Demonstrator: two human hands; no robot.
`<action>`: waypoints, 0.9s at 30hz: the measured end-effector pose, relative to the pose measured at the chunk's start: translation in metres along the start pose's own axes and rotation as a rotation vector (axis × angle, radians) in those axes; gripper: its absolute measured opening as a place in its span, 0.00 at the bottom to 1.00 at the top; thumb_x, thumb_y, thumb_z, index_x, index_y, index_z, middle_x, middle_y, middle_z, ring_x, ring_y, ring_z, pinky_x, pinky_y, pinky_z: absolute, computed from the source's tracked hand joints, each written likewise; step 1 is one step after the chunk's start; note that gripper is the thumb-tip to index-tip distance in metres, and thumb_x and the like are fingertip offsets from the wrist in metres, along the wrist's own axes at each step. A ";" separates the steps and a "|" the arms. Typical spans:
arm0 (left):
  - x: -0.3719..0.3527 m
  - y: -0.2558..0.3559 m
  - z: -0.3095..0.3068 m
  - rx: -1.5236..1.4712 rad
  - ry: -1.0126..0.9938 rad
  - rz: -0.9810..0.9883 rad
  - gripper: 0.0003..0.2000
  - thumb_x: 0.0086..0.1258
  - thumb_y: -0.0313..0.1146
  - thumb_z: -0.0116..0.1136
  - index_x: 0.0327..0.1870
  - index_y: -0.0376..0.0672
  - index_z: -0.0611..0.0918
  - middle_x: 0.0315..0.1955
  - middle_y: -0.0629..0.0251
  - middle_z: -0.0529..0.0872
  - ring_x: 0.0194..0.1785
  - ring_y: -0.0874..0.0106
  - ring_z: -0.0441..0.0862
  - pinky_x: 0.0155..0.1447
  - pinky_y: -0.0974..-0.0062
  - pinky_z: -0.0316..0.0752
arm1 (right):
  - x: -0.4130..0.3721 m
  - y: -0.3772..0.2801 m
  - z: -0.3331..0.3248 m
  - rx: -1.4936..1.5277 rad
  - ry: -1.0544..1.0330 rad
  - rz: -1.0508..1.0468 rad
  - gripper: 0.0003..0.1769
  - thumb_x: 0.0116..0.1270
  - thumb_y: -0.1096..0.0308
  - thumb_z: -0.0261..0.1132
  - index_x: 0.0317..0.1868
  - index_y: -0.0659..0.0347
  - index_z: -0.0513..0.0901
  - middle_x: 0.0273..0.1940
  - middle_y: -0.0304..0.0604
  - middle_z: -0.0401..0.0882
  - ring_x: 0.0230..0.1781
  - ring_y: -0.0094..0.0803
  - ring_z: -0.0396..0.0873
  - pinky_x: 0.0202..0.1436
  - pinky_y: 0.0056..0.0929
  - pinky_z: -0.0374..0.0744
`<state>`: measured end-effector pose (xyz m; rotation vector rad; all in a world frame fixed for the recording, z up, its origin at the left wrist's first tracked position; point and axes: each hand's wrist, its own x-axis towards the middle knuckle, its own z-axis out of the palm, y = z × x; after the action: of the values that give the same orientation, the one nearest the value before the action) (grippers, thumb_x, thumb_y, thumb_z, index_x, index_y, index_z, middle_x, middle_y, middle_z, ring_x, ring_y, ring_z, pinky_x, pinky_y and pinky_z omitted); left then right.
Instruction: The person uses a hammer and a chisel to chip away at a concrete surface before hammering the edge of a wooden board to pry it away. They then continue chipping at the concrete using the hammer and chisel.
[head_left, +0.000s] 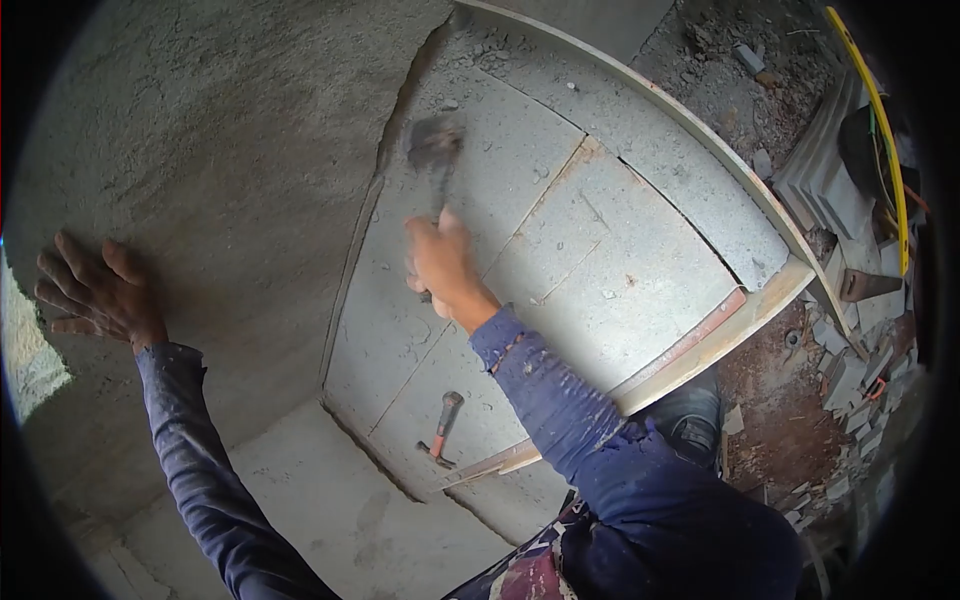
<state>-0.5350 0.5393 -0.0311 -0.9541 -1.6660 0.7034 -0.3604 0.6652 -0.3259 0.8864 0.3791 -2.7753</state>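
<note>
**Hammer held up over a stone slab, the other hand on the wall**

Nearest, on the near edge of the stone slab [560, 270], a small hammer [441, 428] with an orange grip lies loose, and a dark shoe [690, 415] stands just beside that edge. Over the slab's middle the right hand [440, 265] is closed tight around the handle of the big hammer [435, 145]; its head is blurred above the slab's far left part. Left of the slab the left hand [95, 295] lies open, fingers spread, flat on the rough wall [230, 150]. Beyond the slab's right edge are stacked tiles [825, 180]. In my judgement a slanted or too hard blow could crack the slab or throw chips toward the face, and the shoe could step on the loose small hammer.
</note>
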 end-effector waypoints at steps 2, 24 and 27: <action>-0.001 0.002 -0.007 0.001 -0.004 0.014 0.31 0.76 0.63 0.40 0.78 0.67 0.60 0.78 0.70 0.52 0.83 0.53 0.40 0.75 0.24 0.30 | -0.014 -0.012 -0.003 0.376 0.080 -0.369 0.09 0.72 0.68 0.59 0.42 0.56 0.65 0.20 0.27 0.58 0.14 0.17 0.56 0.15 0.22 0.59; 0.000 0.005 -0.004 -0.027 0.035 0.019 0.30 0.76 0.63 0.41 0.76 0.65 0.64 0.75 0.72 0.57 0.81 0.56 0.45 0.74 0.23 0.32 | -0.004 -0.006 -0.002 0.338 0.199 -0.503 0.25 0.72 0.67 0.56 0.62 0.78 0.66 0.32 0.48 0.79 0.25 0.36 0.81 0.28 0.37 0.80; -0.002 0.000 -0.008 -0.007 0.025 0.010 0.30 0.76 0.63 0.41 0.76 0.65 0.64 0.76 0.72 0.56 0.81 0.56 0.44 0.75 0.24 0.31 | 0.013 0.026 0.023 0.343 0.318 -0.478 0.24 0.72 0.67 0.55 0.60 0.79 0.68 0.33 0.51 0.80 0.28 0.38 0.82 0.31 0.39 0.81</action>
<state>-0.5272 0.5378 -0.0294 -0.9734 -1.6442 0.6899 -0.3759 0.6324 -0.3198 1.5033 0.1773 -3.1940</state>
